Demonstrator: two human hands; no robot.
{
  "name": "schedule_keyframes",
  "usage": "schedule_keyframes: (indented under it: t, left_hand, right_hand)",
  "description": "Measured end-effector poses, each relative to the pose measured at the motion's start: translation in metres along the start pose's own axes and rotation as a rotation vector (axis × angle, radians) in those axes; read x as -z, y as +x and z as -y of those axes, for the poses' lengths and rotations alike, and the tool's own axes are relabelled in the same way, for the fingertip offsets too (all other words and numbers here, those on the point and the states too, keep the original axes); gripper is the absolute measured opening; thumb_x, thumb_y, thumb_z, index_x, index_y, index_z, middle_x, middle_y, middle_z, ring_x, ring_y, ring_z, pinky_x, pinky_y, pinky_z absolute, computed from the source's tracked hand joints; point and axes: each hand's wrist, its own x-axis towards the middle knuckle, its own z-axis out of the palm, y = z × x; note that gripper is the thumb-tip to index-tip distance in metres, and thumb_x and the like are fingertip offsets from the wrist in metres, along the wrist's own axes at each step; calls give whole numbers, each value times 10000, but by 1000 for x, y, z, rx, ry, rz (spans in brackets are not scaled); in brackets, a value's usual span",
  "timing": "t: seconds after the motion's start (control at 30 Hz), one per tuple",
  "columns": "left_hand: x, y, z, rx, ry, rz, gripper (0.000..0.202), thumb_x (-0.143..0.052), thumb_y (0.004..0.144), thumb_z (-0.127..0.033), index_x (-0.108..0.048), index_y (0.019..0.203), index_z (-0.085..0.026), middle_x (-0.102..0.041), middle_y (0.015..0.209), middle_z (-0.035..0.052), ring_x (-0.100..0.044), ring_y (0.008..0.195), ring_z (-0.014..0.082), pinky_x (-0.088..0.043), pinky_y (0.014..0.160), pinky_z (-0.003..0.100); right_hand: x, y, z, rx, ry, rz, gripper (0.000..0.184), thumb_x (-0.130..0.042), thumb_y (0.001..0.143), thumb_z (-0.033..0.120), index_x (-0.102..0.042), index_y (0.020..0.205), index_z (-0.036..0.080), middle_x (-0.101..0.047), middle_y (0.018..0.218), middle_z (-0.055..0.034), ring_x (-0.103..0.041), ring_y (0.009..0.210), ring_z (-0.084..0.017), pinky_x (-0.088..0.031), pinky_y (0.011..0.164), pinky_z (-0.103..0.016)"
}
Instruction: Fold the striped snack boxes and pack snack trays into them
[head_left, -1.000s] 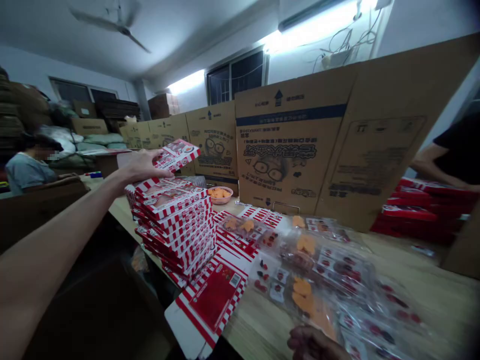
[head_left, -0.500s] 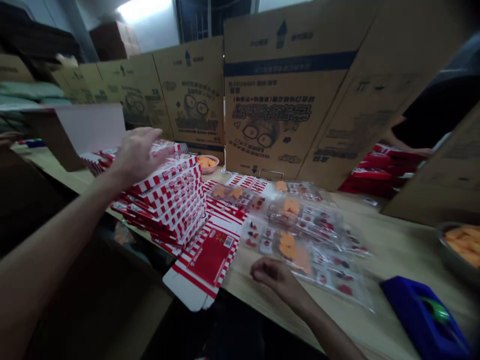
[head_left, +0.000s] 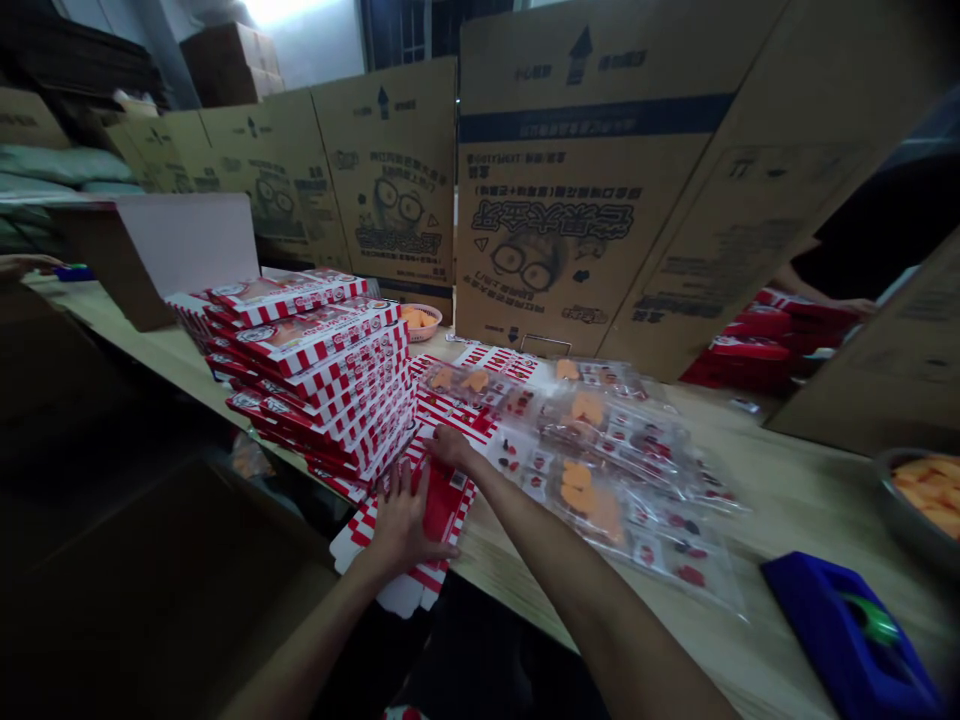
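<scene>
My left hand (head_left: 399, 520) lies flat with fingers spread on a flat unfolded red-and-white striped carton (head_left: 409, 520) at the table's near edge. My right hand (head_left: 448, 446) rests with curled fingers on the far end of the same carton, its fingertips partly hidden. To the left rises a stack of closed red-and-white checked boxes (head_left: 315, 375). To the right lie several clear plastic bags with orange and red pieces (head_left: 600, 460).
Large upside-down printed cardboard cartons (head_left: 570, 200) wall off the back of the wooden table (head_left: 795, 500). A blue tape dispenser (head_left: 847, 630) and a bowl of orange pieces (head_left: 926, 490) sit at right. Another person's arm (head_left: 817, 290) reaches red boxes (head_left: 750, 350).
My left hand came down from the top of the box stack to the flat carton. My right hand moved left from the table edge to the carton's far end.
</scene>
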Motion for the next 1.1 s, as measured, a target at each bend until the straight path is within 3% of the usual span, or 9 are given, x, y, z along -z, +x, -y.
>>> schedule_keyframes:
  t: [0.17, 0.33, 0.53, 0.67, 0.77, 0.83, 0.9, 1.03, 1.1]
  left_hand:
    - [3, -5, 0, 28, -113, -253, 1203, -730, 528, -631, -184, 1446, -77, -236, 1486, 292, -198, 1377, 447, -263, 1053, 586]
    - [25, -17, -5, 47, -317, -373, 917, -699, 668, -526, -309, 1387, -113, -510, 1310, 226, -468, 1233, 385, -413, 970, 486]
    - [56, -46, -44, -140, -752, -136, 466, -684, 721, -416, -593, 1099, -160, -698, 949, 82, -654, 837, 252, -508, 770, 367]
    - [52, -62, -74, -105, -1225, 118, 262, -671, 740, -364, -677, 831, -119, -680, 683, 16, -602, 571, 150, -479, 569, 253]
    - [43, -69, -89, 25, -1596, 267, 247, -731, 688, -347, -688, 775, -120, -679, 619, 3, -618, 549, 151, -500, 587, 264]
    - [39, -71, -96, 109, -1767, 304, 241, -753, 672, -319, -697, 807, -127, -706, 658, 16, -644, 570, 163, -522, 627, 291]
    - [38, -73, -103, 155, -1846, 326, 235, -765, 664, -286, -701, 822, -125, -726, 707, 39, -665, 598, 174, -532, 642, 300]
    - [36, -78, -114, 170, -1914, 443, 250, -766, 661, -246, -705, 871, -124, -743, 789, 73, -694, 684, 207, -550, 706, 337]
    - [33, -80, -117, 184, -1934, 530, 243, -758, 668, -234, -706, 877, -122, -745, 802, 81, -700, 724, 219, -550, 751, 361]
  right_hand:
    - [5, -13, 4, -38, 195, 15, 112, -582, 756, 169, -617, 665, 116, -531, 540, 3, -459, 527, -111, -344, 526, -231]
    - [24, -66, 3, 30, 448, -29, 136, -530, 748, 230, -589, 665, 139, -473, 517, 35, -375, 459, -77, -323, 472, -210]
    - [46, -135, -6, 190, 708, -109, 162, -583, 695, 317, -576, 648, 162, -533, 570, 18, -451, 495, -100, -382, 485, -217]
    - [65, -175, -18, 337, 540, -174, 181, -576, 758, 309, -622, 646, 174, -579, 588, 5, -519, 547, -133, -446, 550, -251]
    - [74, -208, -39, 421, 373, -512, 122, -634, 760, 281, -684, 835, 199, -678, 953, -60, -602, 926, -219, -466, 868, -363]
    - [72, -233, -58, 365, 430, -734, 346, -699, 730, 309, -644, 1062, 231, -592, 1231, -83, -513, 1163, -251, -383, 1011, -421]
    - [63, -258, -78, 268, 671, -640, 534, -739, 699, 370, -573, 1193, 254, -545, 1312, -90, -491, 1216, -262, -399, 1007, -438]
    - [35, -291, -102, 116, 1200, -37, 576, -761, 656, 466, -606, 1156, 224, -682, 1108, -103, -653, 990, -273, -519, 838, -414]
    - [25, -299, -106, 77, 1326, 6, 555, -792, 611, 467, -649, 1077, 200, -723, 982, -92, -689, 872, -260, -540, 776, -388]
